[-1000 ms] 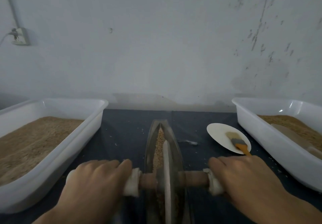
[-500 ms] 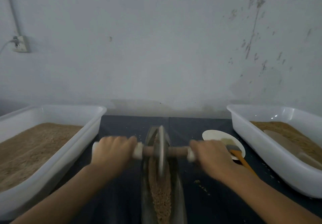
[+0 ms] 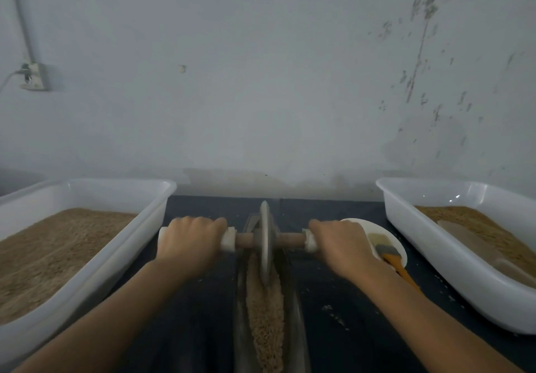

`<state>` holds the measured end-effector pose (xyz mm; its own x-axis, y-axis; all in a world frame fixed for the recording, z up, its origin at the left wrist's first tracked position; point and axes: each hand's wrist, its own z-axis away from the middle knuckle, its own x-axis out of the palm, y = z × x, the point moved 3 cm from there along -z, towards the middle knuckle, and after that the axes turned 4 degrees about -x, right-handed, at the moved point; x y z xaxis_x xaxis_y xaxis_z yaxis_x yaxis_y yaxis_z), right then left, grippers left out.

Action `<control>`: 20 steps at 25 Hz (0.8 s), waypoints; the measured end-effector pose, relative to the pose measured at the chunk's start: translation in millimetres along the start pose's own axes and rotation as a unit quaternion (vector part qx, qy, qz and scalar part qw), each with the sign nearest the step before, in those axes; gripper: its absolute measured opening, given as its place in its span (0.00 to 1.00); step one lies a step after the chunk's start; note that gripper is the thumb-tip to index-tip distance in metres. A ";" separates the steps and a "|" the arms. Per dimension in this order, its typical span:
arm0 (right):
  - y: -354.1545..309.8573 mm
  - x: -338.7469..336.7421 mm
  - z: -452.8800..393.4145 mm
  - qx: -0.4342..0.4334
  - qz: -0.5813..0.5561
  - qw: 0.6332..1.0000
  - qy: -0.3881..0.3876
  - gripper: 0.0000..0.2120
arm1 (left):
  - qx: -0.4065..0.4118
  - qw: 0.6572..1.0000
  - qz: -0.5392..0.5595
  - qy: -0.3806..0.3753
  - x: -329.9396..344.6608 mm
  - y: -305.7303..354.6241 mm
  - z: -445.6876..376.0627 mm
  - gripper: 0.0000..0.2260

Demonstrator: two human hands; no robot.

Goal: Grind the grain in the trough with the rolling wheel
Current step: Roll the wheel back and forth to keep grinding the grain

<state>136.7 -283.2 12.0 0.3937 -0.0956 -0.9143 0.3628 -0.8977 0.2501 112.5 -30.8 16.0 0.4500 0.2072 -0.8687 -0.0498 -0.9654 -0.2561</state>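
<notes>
A grey metal rolling wheel stands upright at the far end of a narrow metal trough that runs away from me down the middle of the dark table. Brown grain fills the trough in front of the wheel. A wooden axle passes through the wheel, with white-wrapped ends. My left hand grips the left handle. My right hand grips the right handle. Both arms are stretched forward.
A white tub of brown grain sits at the left, and a second white tub with grain and a pale scoop at the right. A white dish holding an orange-handled brush lies behind my right hand. The wall stands just beyond the trough.
Both hands have pushed the wheel away from me along the trough, from the near end to the far end. More grain is now uncovered in the near part of the trough.
</notes>
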 end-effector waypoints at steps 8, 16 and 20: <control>-12.6 -30.7 87.3 -0.087 -0.023 0.996 0.000 0.15 | 0.051 0.994 0.073 -0.062 -16.4 0.8 79.6 0.10; -7.4 -9.8 17.7 -0.051 0.035 0.998 -0.008 0.11 | -0.014 0.998 0.021 -0.059 9.8 -3.9 23.6 0.09; 2.6 2.8 -29.0 -0.008 0.045 0.999 0.018 0.10 | -0.042 0.999 0.004 -0.023 11.3 -5.5 -18.6 0.06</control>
<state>163.2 -273.3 19.3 0.4546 -0.1599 -0.8762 0.3384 -0.8790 0.3360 134.5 -26.1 15.4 0.4075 0.2041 -0.8901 0.0216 -0.9766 -0.2140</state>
